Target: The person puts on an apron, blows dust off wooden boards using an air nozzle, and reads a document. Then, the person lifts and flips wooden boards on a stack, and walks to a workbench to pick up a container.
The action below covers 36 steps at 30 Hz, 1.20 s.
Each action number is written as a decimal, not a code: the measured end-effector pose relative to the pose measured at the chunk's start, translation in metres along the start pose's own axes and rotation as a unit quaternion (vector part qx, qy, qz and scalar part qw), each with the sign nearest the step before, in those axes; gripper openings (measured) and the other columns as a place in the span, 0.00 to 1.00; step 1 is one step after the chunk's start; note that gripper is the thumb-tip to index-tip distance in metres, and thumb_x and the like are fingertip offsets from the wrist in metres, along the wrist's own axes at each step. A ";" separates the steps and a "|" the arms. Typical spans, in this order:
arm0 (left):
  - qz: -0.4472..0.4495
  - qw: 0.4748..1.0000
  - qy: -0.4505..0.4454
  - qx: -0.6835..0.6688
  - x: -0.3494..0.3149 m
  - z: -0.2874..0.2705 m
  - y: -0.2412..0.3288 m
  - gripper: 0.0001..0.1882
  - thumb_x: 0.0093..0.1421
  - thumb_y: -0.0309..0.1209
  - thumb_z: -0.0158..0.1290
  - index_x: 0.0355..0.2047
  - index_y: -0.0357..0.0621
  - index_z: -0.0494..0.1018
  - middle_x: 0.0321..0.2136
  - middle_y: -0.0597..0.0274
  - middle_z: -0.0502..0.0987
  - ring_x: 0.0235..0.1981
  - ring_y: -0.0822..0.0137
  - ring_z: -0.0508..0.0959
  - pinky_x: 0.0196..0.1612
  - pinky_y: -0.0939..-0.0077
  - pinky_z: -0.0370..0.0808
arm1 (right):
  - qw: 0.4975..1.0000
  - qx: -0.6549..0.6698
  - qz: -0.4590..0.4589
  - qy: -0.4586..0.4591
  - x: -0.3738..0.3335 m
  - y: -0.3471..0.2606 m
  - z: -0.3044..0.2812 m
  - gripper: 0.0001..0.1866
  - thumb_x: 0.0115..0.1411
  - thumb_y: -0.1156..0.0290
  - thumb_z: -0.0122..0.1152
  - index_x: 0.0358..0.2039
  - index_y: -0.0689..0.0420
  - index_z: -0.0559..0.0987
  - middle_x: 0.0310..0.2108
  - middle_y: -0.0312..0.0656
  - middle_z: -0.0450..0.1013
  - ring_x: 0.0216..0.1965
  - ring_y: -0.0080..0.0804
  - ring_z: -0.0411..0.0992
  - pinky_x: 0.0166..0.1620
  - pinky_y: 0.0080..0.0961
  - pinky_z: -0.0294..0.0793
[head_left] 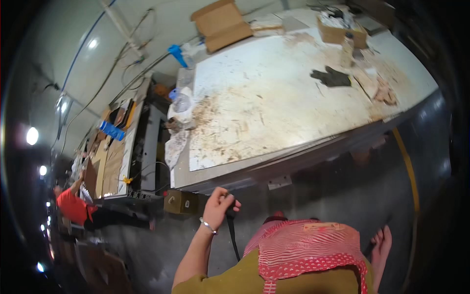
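Note:
My left hand (218, 206), with a bracelet on its wrist, is raised in front of the table's near edge. Its fingers are closed round a black strap (232, 232) that hangs down toward my body. Low at the right, beside my red-and-white patterned apron (308, 247), is my right hand (380, 247). Its fingers are curled, and something dark shows beside them, too blurred to name. Neither hand touches the table (254, 108), whose white top is stained brown.
On the table lie a dark glove (331, 77), a crumpled cloth (384, 93), a bottle (347, 49) and a cardboard box (333, 34). An opened carton (223, 27) stands at the back. A metal box (181, 202) sits below the left corner. Another person (76, 206) works at the left.

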<state>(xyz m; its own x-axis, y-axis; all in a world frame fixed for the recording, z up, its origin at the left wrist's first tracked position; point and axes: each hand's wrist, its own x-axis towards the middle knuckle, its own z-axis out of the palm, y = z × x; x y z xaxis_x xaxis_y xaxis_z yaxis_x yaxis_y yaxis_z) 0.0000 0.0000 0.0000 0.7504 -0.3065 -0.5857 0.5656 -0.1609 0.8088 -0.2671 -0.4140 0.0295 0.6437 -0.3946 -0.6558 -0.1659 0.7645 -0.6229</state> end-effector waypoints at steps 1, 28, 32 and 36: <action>-0.031 0.995 0.020 -0.094 0.000 0.007 0.014 0.07 0.58 0.32 0.44 0.32 0.43 0.60 0.21 0.60 0.69 0.21 0.76 0.70 0.26 0.87 0.66 | 1.000 0.007 -0.004 0.002 -0.005 -0.001 0.019 0.10 0.57 0.65 0.46 0.33 0.58 0.68 0.26 0.39 0.69 0.16 0.16 0.59 0.16 0.12 0.57; 0.088 0.986 -0.067 -0.125 0.037 0.035 0.072 0.07 0.59 0.33 0.44 0.29 0.43 0.65 0.24 0.76 0.65 0.26 0.84 0.62 0.30 0.90 0.61 | 0.855 -0.261 0.199 -0.401 0.142 0.060 0.310 0.11 0.56 0.66 0.51 0.23 0.59 0.73 0.21 0.30 0.68 0.22 0.13 0.64 0.25 0.13 0.62; 0.087 0.988 -0.084 -0.092 0.034 0.033 0.082 0.07 0.59 0.33 0.44 0.29 0.43 0.65 0.23 0.76 0.64 0.25 0.84 0.61 0.29 0.90 0.60 | 0.857 -0.257 0.190 -0.404 0.141 0.062 0.312 0.11 0.55 0.64 0.52 0.22 0.58 0.72 0.21 0.30 0.69 0.22 0.13 0.64 0.25 0.12 0.62; 0.099 0.991 -0.085 -0.031 0.035 0.032 0.091 0.07 0.59 0.32 0.44 0.27 0.42 0.64 0.22 0.76 0.64 0.24 0.84 0.60 0.27 0.89 0.60 | 0.836 -0.301 0.134 -0.439 0.144 0.064 0.313 0.12 0.55 0.64 0.52 0.23 0.60 0.73 0.21 0.30 0.69 0.23 0.13 0.64 0.26 0.12 0.63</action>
<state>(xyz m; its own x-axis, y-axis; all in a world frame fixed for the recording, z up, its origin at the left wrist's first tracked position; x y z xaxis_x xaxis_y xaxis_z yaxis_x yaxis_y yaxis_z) 0.0663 -0.0557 0.0552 0.7833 -0.4813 -0.3934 0.4364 -0.0249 0.8994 0.0491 -0.2625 0.0288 0.7790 0.4788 -0.4049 -0.5682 0.2658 -0.7788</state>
